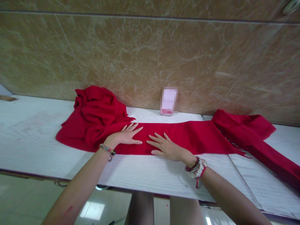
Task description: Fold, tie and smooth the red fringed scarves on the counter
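A long red scarf (199, 137) lies stretched along a white wood-grain table, its middle flat in a band. My left hand (125, 136) rests on it with fingers spread, beside the part bunched in a loose heap at the left. To the right of it, my right hand (165, 147) also lies flat on the band, fingers apart, pointing left. Neither hand grips the cloth. At the right, another red fringed length (248, 134) lies folded across the band's end; whether it is a separate scarf I cannot tell.
The white table (145, 172) runs along a brown marbled wall (145, 59). A pinkish upright object (168, 101), blurred out, leans against the wall behind the scarf. A seam crosses the tabletop at the right. Below the front edge show my legs and a shiny floor (23, 200).
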Available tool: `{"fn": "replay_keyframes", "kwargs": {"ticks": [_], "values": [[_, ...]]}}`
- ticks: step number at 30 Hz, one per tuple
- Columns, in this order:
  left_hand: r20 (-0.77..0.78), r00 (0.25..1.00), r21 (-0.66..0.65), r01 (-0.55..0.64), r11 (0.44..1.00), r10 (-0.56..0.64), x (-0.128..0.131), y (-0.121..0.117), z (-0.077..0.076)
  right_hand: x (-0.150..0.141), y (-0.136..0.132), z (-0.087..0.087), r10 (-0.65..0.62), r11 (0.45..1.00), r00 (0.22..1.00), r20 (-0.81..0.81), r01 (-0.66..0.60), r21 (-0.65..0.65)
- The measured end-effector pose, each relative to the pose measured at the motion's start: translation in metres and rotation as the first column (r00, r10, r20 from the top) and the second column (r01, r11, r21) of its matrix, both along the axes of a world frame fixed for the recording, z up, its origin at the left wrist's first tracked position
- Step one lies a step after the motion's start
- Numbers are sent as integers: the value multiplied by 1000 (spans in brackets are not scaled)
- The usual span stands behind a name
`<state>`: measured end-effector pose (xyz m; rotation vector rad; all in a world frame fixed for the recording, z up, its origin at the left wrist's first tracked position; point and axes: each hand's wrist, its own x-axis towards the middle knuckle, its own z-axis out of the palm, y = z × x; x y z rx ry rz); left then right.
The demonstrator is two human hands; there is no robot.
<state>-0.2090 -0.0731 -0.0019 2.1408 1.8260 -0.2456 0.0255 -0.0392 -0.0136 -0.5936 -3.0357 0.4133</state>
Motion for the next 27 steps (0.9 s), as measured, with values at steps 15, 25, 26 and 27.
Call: {"fn": "replay_keyframes", "kwargs": {"ticks": [15,25,26,27], "values": [[81,996,-33,23,999,-20,13,1,-2,7,19,-2,-466,870,885,25,453,194],[9,996,61,-88,994,88,22,2,-8,8,21,-4,-470,873,879,74,452,181],[0,993,43,-117,992,117,21,1,-5,8,22,-4,-491,862,868,77,472,184],[-7,990,21,-137,990,137,20,0,-2,9,23,-4,-520,845,851,76,500,191]]}}
